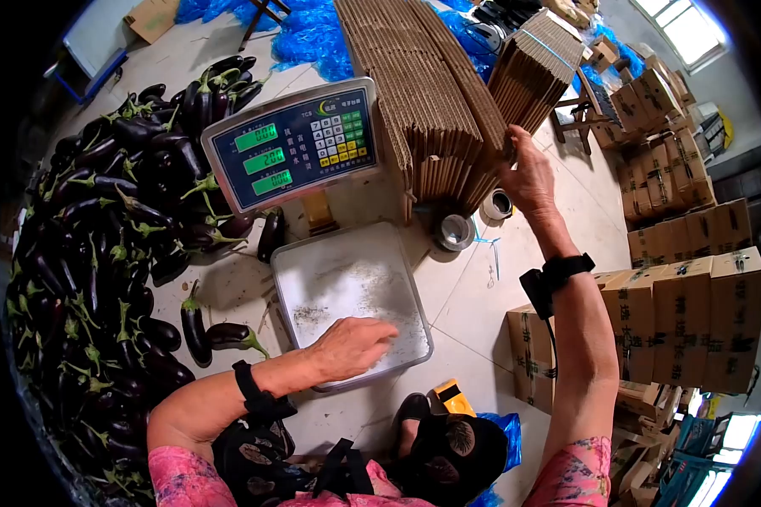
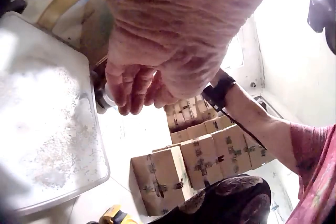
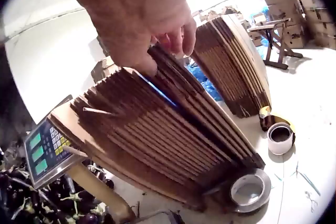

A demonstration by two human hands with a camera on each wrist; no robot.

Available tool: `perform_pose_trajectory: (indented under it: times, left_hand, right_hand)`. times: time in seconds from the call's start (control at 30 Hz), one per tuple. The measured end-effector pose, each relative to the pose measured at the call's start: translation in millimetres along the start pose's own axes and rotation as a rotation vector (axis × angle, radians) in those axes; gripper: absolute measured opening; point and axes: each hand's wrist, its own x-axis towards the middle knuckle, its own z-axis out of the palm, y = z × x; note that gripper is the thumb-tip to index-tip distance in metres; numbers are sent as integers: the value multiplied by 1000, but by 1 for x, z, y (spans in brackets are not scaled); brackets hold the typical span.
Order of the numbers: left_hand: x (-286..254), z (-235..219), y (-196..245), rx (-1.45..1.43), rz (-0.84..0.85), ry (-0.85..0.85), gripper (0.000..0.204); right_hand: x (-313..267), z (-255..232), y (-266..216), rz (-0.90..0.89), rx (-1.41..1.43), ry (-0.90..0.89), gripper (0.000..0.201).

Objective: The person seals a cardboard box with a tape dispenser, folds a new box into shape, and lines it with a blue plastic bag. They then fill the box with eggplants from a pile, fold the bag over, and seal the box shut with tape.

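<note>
In the head view the right hand (image 1: 528, 173) reaches to the near right side of a tall stack of folded cardboard (image 1: 431, 101). The right wrist view shows that hand (image 3: 149, 40) with thumb and fingers pinching the top edges of several folded sheets (image 3: 194, 103). Over the bare metal pan of a scale (image 1: 347, 270), the left hand (image 1: 351, 346) hovers with relaxed fingers, holding nothing; the left wrist view shows this hand (image 2: 157, 50) beside the pan (image 2: 47, 124). The scale's display (image 1: 292, 144) stands lit behind the pan.
Eggplants (image 1: 101, 245) lie heaped on the left, two (image 1: 196, 325) near the pan. A second cardboard stack (image 1: 533, 68), tape rolls (image 1: 455, 231), closed boxes (image 1: 681, 321) and a wooden stool (image 1: 579, 114) are on the right. A yellow tool (image 1: 454, 397) lies near the feet.
</note>
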Motion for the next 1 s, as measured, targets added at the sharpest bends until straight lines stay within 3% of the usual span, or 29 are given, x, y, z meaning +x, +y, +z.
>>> perform_pose_trajectory:
  times: [0.03, 0.1, 0.27, 0.4, 0.43, 0.5, 0.63, 0.8, 0.93, 1.0]
  left_hand:
    - [0, 2, -1, -13, -1, -2, 25]
    - [1, 2, -2, -18, 5, -15, 25]
    - [1, 7, -7, -15, 5, -4, 24]
    - [0, 1, 1, -40, -2, 17, 25]
    - [-1, 4, -1, -45, -12, 21, 25]
    - [1, 11, -4, -58, -41, -19, 24]
    - [4, 24, -3, -67, -55, -118, 24]
    - [3, 23, 4, -4, -18, -116, 26]
    - [-9, 15, -9, 25, -104, -161, 28]
    - [-12, 14, -13, 3, -131, -157, 30]
  right_hand:
    - [0, 6, -1, -118, -12, 55, 70]
    - [3, 16, -10, -178, 18, 72, 68]
    - [-1, 15, -9, -81, -38, -32, 60]
    - [-54, -31, 0, -143, 59, -52, 55]
    - [-72, -41, 10, -118, 7, -134, 57]
    - [-94, -64, 6, 5, 421, -264, 58]
    - [-85, -66, 23, 410, 733, -372, 62]
    - [-80, -37, 26, 343, 503, -299, 55]
    - [-83, -34, 39, 356, 661, -241, 52]
    - [-84, -37, 54, 261, 379, -157, 43]
